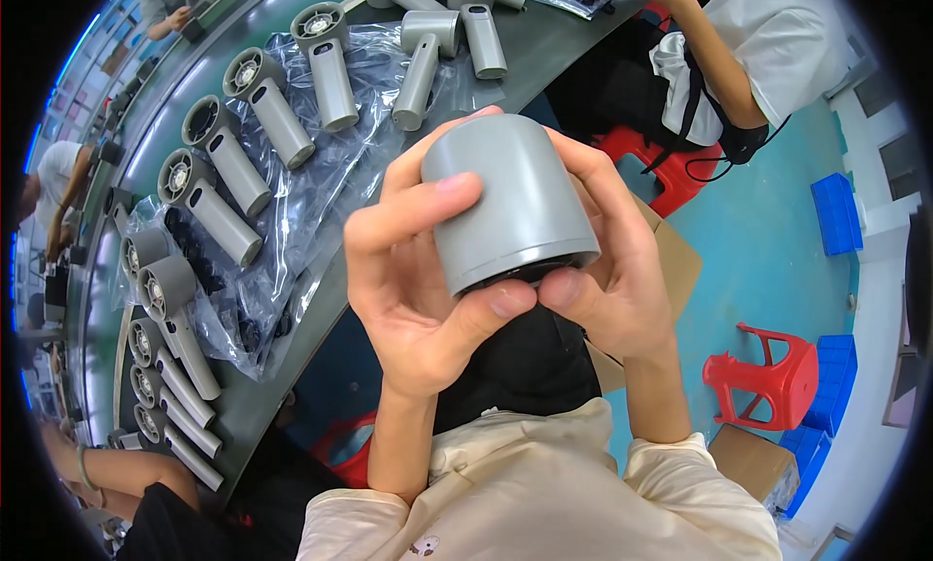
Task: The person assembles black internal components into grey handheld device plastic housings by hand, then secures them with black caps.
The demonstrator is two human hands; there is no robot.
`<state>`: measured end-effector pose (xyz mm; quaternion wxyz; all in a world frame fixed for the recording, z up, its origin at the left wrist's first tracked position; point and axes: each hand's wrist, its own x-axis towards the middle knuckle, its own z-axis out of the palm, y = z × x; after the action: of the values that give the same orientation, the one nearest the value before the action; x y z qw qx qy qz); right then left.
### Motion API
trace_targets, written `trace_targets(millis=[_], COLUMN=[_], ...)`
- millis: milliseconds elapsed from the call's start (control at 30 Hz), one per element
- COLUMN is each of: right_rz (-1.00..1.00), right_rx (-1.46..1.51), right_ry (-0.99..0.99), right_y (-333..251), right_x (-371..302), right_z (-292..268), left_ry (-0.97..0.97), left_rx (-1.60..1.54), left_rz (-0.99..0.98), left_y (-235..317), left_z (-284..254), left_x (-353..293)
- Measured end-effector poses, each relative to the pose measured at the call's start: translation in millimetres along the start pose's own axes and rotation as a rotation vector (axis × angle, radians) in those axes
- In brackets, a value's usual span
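Both my hands hold a grey handheld fan (510, 197) above the table's edge, its smooth round head turned toward me. My left hand (413, 289) is closed around its left side, with a finger lying across the shell and the thumb at the lower rim. On the other side, my right hand (627, 260) wraps the head, its thumb also pressed at the black part (530, 270) under the rim. The two thumbs nearly meet there. The fan's handle is hidden from view.
Several grey handheld fans (330, 80) lie in a curved row on the green table (292, 367), some on clear plastic sheeting (282, 221). People sit close by at left and upper right. Red stools (777, 376), blue crates (836, 216) and a cardboard box (748, 464) stand at right.
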<state>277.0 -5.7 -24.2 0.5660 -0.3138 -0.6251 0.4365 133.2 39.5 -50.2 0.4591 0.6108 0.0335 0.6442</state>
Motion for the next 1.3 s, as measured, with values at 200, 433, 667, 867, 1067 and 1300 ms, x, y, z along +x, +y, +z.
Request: trace_targets(millis=[200,433,667,867,1067,1300], right_rz=[0.122,-0.048,-0.402,0.017,0.206,0.199], right_rx=[-0.361,-0.836,-0.999,-1.152,-1.19,-1.245], right_ry=[0.148,-0.16,-0.359,-0.647,-0.702,-0.76], right_y=[1.3,-25.9,11.6,122.2,204.1,176.8], right_x=[0.1,52.9,280.3,452.4,500.3,489.3], right_z=[22.6,57.4,66.8,164.2,184.3,145.1], left_ry=[0.317,0.518,0.321,0.065,0.201,0.42], left_rx=[0.084,0.33,0.618,0.085,0.209,0.969], left_rz=[-0.173,-0.242,-0.136,0.112,-0.266,-0.422], left_y=[28.4,75.2,130.2,133.6,156.3,128.4], left_z=[-5.7,-34.5,-67.7,-47.6,-74.7,-115.0], left_x=[1.6,31.5,40.8,85.6,83.6,76.4])
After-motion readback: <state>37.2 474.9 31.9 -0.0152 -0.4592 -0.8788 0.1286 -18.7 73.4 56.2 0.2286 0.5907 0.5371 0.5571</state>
